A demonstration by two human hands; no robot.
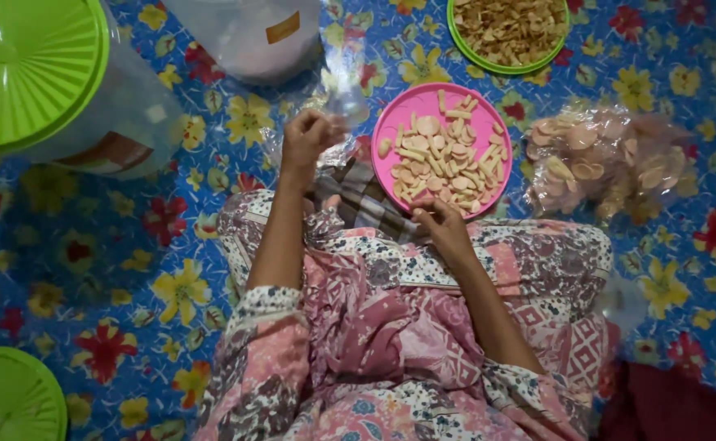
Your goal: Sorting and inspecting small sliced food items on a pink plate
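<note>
Currently: left hand (309,139) pinched shut on mouth of small clear plastic bag (343,91), bag standing up and away from body. Right hand (441,222) at near rim of pink plate (391,122), fingertips closed on few crackers (444,159). Plate just right of bag; right hand nearer crackers, which are mixed rounds and sticks, no common axis. Filled cracker bag (607,159) right of plate. Green bowl (464,41) of crackers beyond. Lidded tub (88,122) far left.

Head camera, straight down, close over lap and floor mat (88,269)
</note>
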